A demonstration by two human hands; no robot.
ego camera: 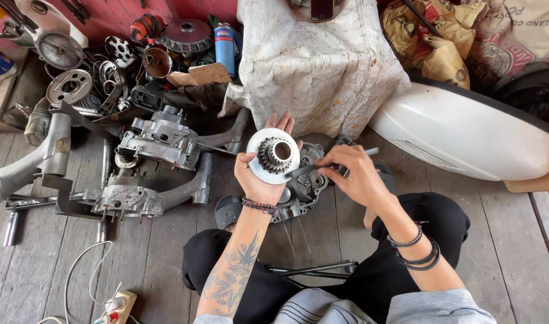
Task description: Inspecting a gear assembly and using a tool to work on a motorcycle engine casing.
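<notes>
Toothed gear disc (273, 155) upright in left hand (259, 175), above wooden floor (514, 240) mid-boards; fingers (284, 123) spread behind disc, thumb curled over rim. Right hand (358, 174) closed around slim metal tool (322, 167), tip touching disc hub. Grey engine cover (307, 186) lies beneath hands.

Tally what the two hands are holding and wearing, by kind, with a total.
Round metal disc with a toothed gear hub, in the left hand: 1
Slim metal tool, in the right hand: 1
Beaded bracelet on the left wrist: 1
Dark bands on the right wrist: 3
Total: 6
</notes>
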